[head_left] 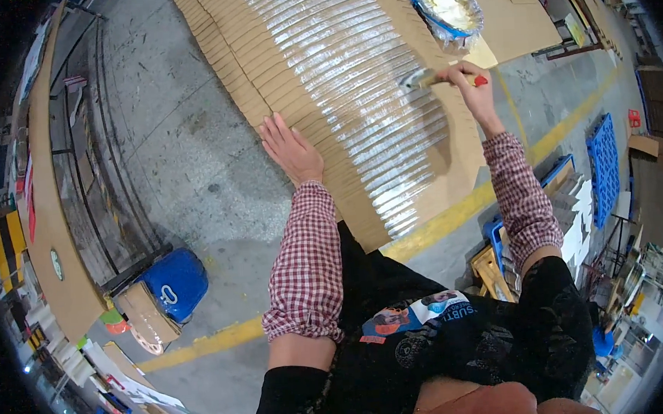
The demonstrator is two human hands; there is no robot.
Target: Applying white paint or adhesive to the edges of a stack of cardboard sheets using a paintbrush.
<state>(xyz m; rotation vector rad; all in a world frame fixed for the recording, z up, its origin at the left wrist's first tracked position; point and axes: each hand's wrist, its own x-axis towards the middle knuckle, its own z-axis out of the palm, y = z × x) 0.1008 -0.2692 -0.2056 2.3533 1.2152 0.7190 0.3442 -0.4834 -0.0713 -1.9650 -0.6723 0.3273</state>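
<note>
My left hand lies flat, fingers stretched out, on the brown edge of a stack of overlapping cardboard sheets. A broad band of wet, whitish glue runs lengthwise across the stepped sheets. My right hand is closed round the handle of a brush, whose red handle end shows past the fingers. The bristles are over the right side of the glue band; whether they touch it I cannot tell. Beyond that hand stands a plastic-lined bowl with pale glue inside.
Brown cardboard lies under and behind the bowl. At the left are a long cardboard-covered bench and a blue stool with a small carton. A blue plastic pallet and stacked white sheets stand at the right.
</note>
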